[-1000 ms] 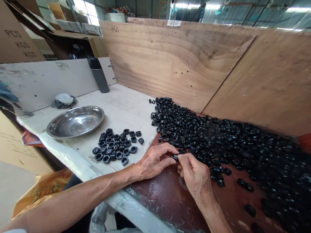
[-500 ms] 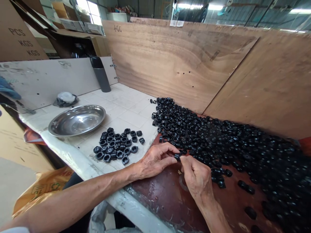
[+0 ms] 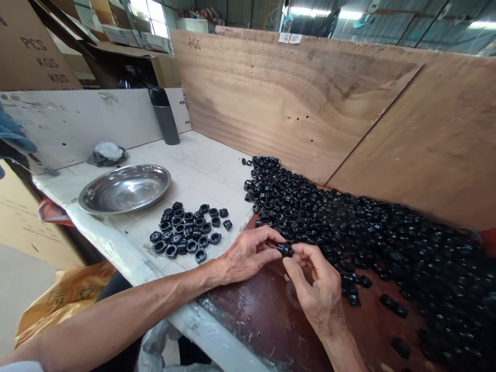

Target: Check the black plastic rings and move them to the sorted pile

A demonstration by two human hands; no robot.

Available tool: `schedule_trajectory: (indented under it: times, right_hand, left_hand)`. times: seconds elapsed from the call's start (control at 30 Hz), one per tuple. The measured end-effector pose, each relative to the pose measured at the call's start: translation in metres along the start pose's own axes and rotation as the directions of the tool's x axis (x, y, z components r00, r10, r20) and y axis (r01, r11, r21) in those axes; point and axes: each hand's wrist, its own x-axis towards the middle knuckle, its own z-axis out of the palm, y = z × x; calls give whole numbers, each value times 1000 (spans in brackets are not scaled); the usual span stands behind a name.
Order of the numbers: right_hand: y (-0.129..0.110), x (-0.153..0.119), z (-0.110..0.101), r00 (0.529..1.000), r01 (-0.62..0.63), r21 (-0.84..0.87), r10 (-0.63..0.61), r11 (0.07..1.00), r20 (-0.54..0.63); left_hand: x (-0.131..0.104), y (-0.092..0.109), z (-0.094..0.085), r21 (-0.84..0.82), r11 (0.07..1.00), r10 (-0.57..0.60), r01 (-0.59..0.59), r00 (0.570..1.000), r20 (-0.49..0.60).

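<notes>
Between the thumb and index finger of my left hand (image 3: 248, 256) is a small black plastic cap (image 3: 284, 249), held above a brown board (image 3: 251, 310). My right hand (image 3: 315, 284) meets the cap's right end, with the index fingertip at its side and the thumb just beneath. Its other fingers are loosely curled. A big heap of similar black caps (image 3: 349, 222) spreads behind and to the right of my hands. Left of my left hand, a smaller group of caps (image 3: 186, 230) lies on the white tabletop (image 3: 217, 170), several with their hollow side up.
A shallow steel bowl (image 3: 126, 188) stands at the left, with a dark bottle (image 3: 166, 116) and a wrapped bundle (image 3: 107, 154) behind it. A plywood panel (image 3: 271, 103) walls off the back. Cardboard boxes (image 3: 34, 46) rise at the far left, and a yellow sack (image 3: 65, 297) sits below the table edge.
My right thumb and index finger have spread from a tight pinch, and more of the black cap shows. My left hand keeps its hold. The view has shifted slightly.
</notes>
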Motion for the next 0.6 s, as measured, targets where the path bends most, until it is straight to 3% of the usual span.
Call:
schedule_trajectory:
  times: [0.13, 0.33, 0.4, 0.47, 0.53, 0.6]
  right_hand:
    - [5, 0, 5, 999, -34, 29, 34, 999, -13]
    - [-12, 1, 4, 954, -263, -211, 287, 941, 89]
    - [-18, 1, 3, 954, -266, -221, 289, 938, 76]
    - [-20, 1, 3, 977, -207, -125, 212, 970, 31]
    - [-18, 0, 5, 994, -107, -12, 107, 994, 0]
    - [-16, 0, 7, 998, -62, 3, 62, 998, -2]
  left_hand:
    - [-1, -2, -1, 67, 997, 22, -24, 999, 29]
    - [-6, -5, -4, 400, 863, 259, -309, 950, 174]
    - [-7, -5, -3, 362, 900, 201, -243, 968, 152]
    - [-7, -4, 0, 233, 968, 76, -90, 995, 72]
    - [-7, -3, 2, 68, 997, -50, 48, 998, 27]
    - [-9, -1, 4, -17, 994, -108, 108, 994, 24]
